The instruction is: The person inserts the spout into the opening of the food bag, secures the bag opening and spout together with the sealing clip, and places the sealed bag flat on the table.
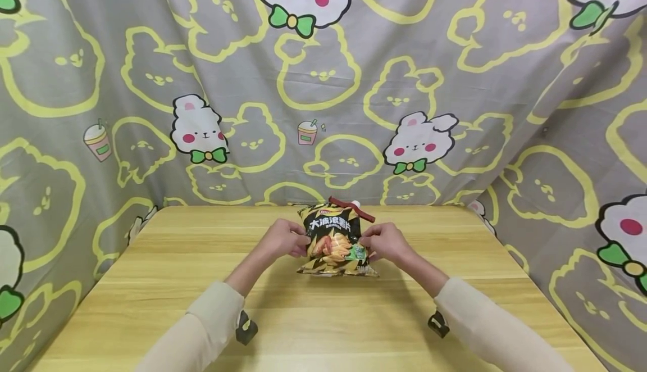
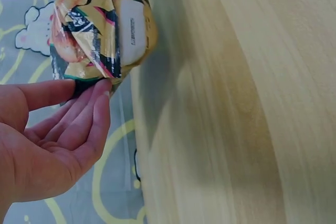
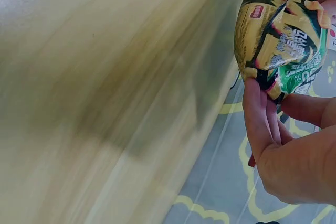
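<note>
A black and gold bag of potato chips (image 1: pixel 333 237) is held above the wooden table, its printed front facing me. My left hand (image 1: pixel 285 238) pinches the bag's left edge between thumb and fingers. On the opposite edge, my right hand (image 1: pixel 386 241) pinches it the same way. The left wrist view shows the bag's gold back with a white label (image 2: pixel 132 32), and the left hand (image 2: pixel 58 135) below it. In the right wrist view, the right hand (image 3: pixel 289 150) grips a side edge near a green printed patch (image 3: pixel 302 74).
Behind the bag's upper right is a dark red strip (image 1: pixel 367 214) with a white piece (image 1: pixel 356 204); whether it touches the bag, I cannot tell. The wooden table (image 1: pixel 177 282) is bordered by a patterned grey curtain (image 1: pixel 323 119). Small black devices (image 1: pixel 246 328) hang at both wrists.
</note>
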The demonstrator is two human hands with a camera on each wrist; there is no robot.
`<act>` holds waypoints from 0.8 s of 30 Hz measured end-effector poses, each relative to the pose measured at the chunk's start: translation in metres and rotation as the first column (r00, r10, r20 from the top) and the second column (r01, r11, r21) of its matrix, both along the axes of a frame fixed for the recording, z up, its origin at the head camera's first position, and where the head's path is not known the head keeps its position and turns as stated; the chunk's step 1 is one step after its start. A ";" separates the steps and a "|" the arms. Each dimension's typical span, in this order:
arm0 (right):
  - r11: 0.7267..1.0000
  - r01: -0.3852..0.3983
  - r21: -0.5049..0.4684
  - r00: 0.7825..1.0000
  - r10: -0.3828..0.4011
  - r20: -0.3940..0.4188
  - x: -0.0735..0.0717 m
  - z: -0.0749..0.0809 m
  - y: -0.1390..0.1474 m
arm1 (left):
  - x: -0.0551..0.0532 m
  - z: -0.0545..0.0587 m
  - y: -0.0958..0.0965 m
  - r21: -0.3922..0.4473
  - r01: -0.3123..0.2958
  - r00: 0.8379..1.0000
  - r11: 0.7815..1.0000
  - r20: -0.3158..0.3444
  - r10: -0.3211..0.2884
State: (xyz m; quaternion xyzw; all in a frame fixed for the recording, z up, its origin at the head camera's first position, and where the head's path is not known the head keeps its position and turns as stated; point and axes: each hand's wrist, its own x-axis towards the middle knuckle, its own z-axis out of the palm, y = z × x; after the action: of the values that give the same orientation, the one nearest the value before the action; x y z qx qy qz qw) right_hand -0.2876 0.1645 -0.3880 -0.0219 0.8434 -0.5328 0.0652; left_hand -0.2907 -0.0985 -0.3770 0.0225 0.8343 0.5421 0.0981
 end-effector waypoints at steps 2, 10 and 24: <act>1.000 -0.005 -0.002 1.000 0.005 0.026 0.000 -0.002 0.000 | 0.000 -0.002 -0.001 0.002 0.016 1.000 1.000 0.013 -0.016; 1.000 0.008 0.014 0.998 -0.008 0.059 0.000 -0.014 0.002 | -0.002 -0.011 -0.001 0.020 0.065 0.997 0.998 0.033 -0.066; 1.000 -0.003 -0.006 0.995 0.004 0.104 -0.001 -0.025 0.007 | -0.002 -0.020 0.002 0.020 0.048 0.999 0.999 0.010 -0.048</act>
State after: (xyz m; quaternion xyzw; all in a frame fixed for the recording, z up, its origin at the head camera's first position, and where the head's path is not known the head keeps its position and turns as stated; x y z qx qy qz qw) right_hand -0.2887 0.1710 -0.4133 0.0044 0.8373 -0.5355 0.1100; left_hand -0.2928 -0.0962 -0.3974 0.0407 0.8275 0.5479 0.1153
